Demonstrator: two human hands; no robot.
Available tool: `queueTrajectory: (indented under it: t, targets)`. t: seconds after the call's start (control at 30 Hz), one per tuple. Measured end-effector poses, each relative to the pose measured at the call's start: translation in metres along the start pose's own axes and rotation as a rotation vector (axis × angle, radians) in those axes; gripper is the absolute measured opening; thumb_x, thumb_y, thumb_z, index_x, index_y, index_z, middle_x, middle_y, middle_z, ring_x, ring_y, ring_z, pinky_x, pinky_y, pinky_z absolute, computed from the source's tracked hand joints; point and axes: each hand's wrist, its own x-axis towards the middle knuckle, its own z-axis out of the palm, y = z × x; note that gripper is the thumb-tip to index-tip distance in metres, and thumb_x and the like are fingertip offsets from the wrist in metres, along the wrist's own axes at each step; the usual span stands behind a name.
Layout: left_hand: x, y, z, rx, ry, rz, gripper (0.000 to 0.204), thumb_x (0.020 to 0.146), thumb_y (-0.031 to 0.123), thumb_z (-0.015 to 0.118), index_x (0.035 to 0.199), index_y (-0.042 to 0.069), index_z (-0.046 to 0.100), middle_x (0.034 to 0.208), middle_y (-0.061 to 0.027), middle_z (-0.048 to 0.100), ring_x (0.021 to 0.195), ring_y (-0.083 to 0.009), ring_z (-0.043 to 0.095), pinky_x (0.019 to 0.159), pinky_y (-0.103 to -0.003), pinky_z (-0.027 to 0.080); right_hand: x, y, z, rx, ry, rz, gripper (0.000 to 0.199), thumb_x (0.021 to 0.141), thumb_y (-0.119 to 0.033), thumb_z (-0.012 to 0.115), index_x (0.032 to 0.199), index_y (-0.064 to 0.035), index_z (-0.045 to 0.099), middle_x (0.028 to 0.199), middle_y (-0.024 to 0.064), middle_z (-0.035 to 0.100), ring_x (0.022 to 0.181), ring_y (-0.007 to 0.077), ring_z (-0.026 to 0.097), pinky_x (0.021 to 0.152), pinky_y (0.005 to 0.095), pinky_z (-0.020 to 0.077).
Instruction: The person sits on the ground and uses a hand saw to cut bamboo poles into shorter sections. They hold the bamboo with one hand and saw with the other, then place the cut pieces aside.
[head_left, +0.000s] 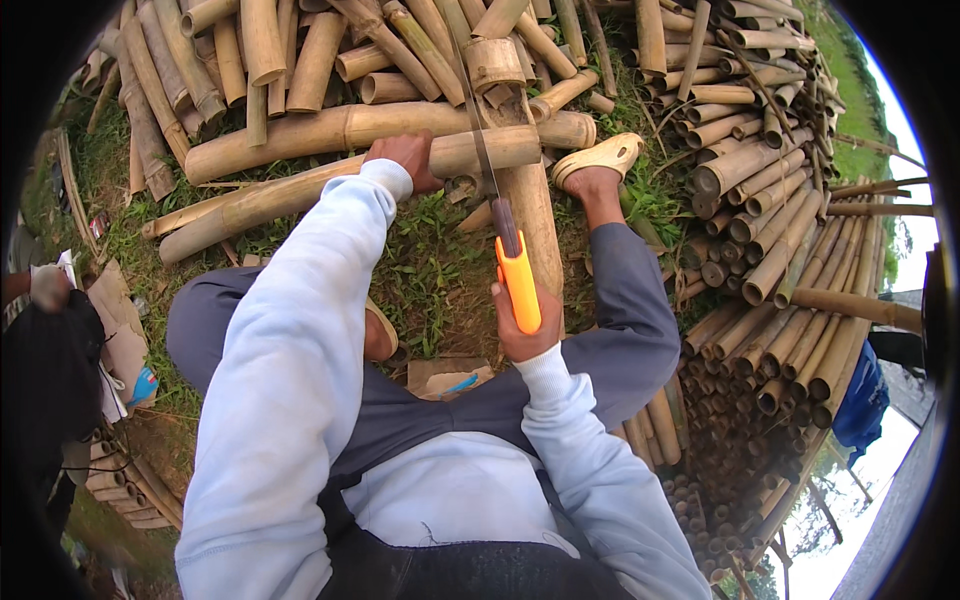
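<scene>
My left hand presses down on a long bamboo pole that lies across a thicker upright-running bamboo piece. My right hand grips the orange handle of a hand saw; its thin blade runs up across the pole just right of my left hand. My right foot in a pale sandal rests by the pole's right end. My other foot is on the grass below my left arm.
Cut bamboo lengths are piled at the top and stacked end-on at the right. Grass lies between my legs. Cardboard scraps and a person in dark clothing are at the left. A blue cloth hangs at the right.
</scene>
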Motion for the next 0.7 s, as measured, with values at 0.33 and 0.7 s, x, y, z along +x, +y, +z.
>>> queueTrajectory:
  t: [0.33,0.7]
  targets:
    - [-0.006,-0.009,-0.004,0.019,-0.010,-0.001,0.071,0.076,0.050,0.081,0.128,0.006,0.062,0.113,-0.0210,0.075,0.107,-0.0375,0.072,0.097,-0.047,0.055,-0.127,-0.019,-0.055,-0.196,-0.060,0.023,0.030,0.090,-0.002,0.074,0.119,0.0013,0.072,0.088,0.0162,0.075,0.077,0.0245,0.077,0.074,0.0297,0.0559]
    - [-0.003,-0.010,-0.005,0.001,-0.005,0.013,0.070,0.075,0.050,0.081,0.124,0.004,0.063,0.110,-0.0214,0.075,0.106,-0.0367,0.072,0.096,-0.047,0.056,-0.097,-0.007,-0.035,-0.084,-0.003,0.051,0.022,0.093,-0.007,0.073,0.113,0.0018,0.070,0.073,0.0116,0.066,0.063,0.0149,0.064,0.064,0.0307,0.0515]
